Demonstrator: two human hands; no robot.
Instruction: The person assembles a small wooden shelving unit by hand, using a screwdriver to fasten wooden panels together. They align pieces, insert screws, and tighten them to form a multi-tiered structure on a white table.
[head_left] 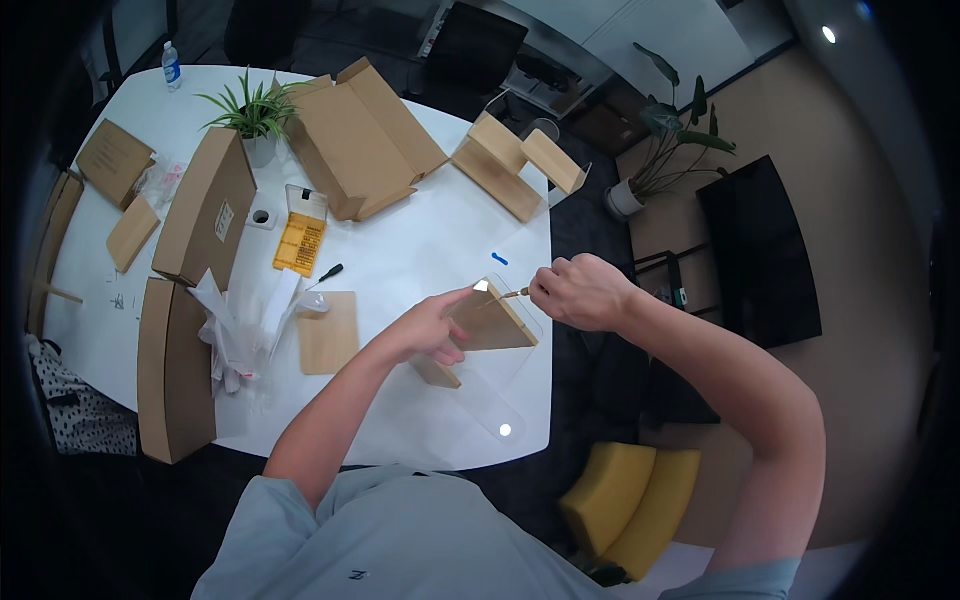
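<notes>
A light wooden board (490,325) stands tilted on a clear acrylic panel (487,403) at the table's right side. My left hand (432,328) holds this board from its left, index finger stretched along the upper edge. My right hand (583,293) is closed round a screwdriver (517,293), whose handle is mostly hidden in the fist. The shaft points left at the board's upper edge; whether the tip sits in a screw is too small to tell. A smaller wooden piece (437,374) shows below my left hand.
Left of my hands lie a flat wooden board (328,334), a black-handled screwdriver (331,272), an orange bit case (301,240) and plastic wrapping (240,330). Cardboard boxes (368,140), a potted plant (258,120) and a wooden assembly (505,165) stand farther back. A blue piece (500,259) lies nearby.
</notes>
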